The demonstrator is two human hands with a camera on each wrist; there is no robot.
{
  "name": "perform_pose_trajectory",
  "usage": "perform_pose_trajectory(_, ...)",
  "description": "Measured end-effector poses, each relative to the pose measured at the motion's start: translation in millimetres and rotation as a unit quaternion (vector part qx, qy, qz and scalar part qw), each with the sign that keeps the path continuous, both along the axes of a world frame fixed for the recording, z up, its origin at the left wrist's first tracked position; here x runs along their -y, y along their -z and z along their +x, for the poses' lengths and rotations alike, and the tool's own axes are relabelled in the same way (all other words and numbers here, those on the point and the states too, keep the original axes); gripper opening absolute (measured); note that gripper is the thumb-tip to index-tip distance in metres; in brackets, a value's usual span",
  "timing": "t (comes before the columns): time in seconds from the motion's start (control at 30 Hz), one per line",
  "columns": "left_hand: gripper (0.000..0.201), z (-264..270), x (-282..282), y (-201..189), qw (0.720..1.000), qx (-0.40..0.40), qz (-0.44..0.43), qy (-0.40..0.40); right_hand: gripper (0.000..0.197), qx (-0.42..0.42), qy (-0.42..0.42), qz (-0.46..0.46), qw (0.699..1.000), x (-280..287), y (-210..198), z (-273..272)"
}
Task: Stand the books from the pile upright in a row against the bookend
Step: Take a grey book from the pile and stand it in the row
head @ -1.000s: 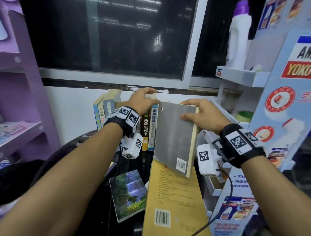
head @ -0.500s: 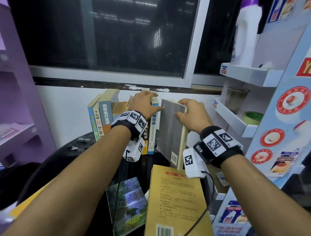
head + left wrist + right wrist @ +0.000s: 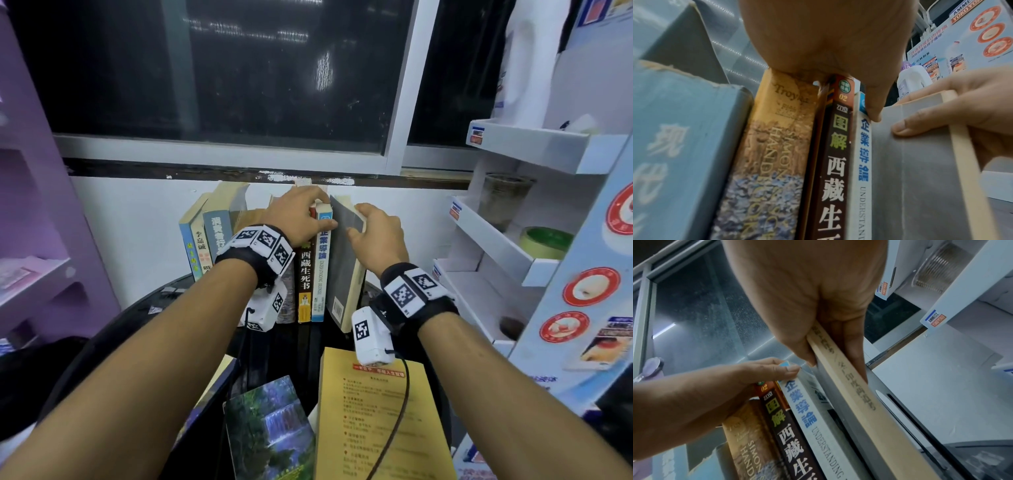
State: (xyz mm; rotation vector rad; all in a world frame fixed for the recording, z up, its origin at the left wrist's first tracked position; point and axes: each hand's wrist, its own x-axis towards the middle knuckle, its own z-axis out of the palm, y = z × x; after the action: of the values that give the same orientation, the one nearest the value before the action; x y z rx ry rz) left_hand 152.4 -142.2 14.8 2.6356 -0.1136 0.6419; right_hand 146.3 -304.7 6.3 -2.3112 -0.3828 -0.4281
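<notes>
Only our right wrist view shows writing on the grey book's [image 3: 859, 426] page edge. Our right hand [image 3: 376, 236] pinches its top, upright at the row's [image 3: 274, 260] right end. Left hand [image 3: 298, 219] lies flat, pressing the row's tops.

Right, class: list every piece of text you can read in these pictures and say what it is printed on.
"西藏生死书", "02": dark brown book spine
"企業導論", "UNDERSTANDING": white book spine
"Troy", "SIMON": tan book spine
"AMMELTZ YOKOYOKO": shelf label
Yellow book cover print, grey book barcode: too small.
</notes>
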Motion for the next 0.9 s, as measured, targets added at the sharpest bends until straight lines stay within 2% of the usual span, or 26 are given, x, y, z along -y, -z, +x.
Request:
perform_pose_trajectory(0.5, 0.043, -5, -1, -3, 0.999, -0.019, 0.026, 0.022, 0.038, 0.006, -0.042, -0.026, 0.999, -18, 20, 28)
perform_pose_trajectory(0.9, 0.042, -8, -1, -4, 0.999, -0.037, 0.024, 0.026, 0.055, -0.058, -0.125, -0.04, 0.99, -12, 16, 37)
